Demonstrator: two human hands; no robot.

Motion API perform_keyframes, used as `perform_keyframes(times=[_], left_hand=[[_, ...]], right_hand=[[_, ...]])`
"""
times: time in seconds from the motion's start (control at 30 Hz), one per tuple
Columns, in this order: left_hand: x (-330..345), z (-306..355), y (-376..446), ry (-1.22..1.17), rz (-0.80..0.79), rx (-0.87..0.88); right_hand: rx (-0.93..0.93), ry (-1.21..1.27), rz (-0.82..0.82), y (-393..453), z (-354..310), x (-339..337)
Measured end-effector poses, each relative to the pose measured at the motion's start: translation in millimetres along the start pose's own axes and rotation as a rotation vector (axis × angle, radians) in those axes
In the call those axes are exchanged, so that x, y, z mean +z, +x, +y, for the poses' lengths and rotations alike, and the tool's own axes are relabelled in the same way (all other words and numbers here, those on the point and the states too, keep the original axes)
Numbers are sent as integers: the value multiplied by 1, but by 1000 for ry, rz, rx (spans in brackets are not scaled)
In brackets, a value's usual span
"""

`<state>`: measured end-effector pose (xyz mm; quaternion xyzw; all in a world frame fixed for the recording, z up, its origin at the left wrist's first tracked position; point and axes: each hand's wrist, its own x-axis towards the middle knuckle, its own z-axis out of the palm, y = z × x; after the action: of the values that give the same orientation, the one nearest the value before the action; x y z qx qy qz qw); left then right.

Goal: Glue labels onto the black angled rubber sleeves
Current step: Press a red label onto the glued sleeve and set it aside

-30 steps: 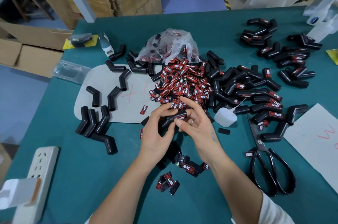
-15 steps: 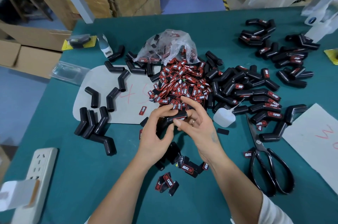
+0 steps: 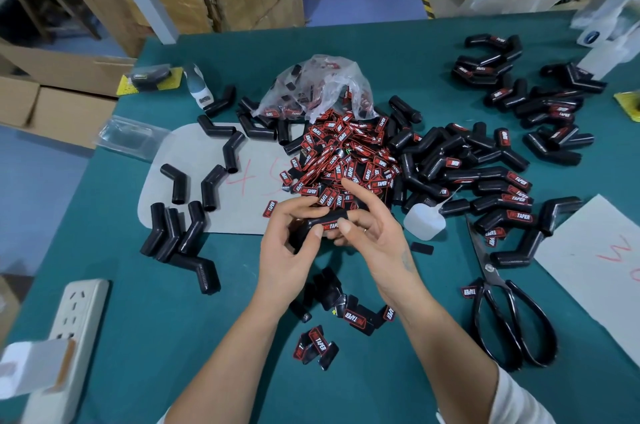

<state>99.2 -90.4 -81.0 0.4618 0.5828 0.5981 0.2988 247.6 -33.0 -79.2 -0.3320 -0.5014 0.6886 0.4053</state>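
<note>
A black angled sleeve point(image 3: 320, 223) is held above the bench's point(image 3: 104, 250) middle, gripped by the left hand point(image 3: 289, 250) and pinched by the right hand point(image 3: 374, 236); a label point(image 3: 329, 225) seems pressed onto it. The label heap point(image 3: 341, 160) lies just beyond, scissors point(image 3: 502, 299) toward the right edge.

Left hand point(image 3: 289, 250) curled, gripping — right hand point(image 3: 372, 233) pinching w/ thumb.
</note>
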Motion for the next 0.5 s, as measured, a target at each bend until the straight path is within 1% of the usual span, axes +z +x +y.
perform_keyframes(times=[0.13, 0.37, 0.5], left_hand=[[-3, -3, 0, -15, -14, -24], [-6, -4, 4, -173, -72, -168], [-7, -5, 4, -156, -36, -199]], right_hand=[[-37, -106, -22, -1, -1, -1], [-191, -353, -33, -2, 0, -5], [-243, -451, -4, -3, 6, -3]])
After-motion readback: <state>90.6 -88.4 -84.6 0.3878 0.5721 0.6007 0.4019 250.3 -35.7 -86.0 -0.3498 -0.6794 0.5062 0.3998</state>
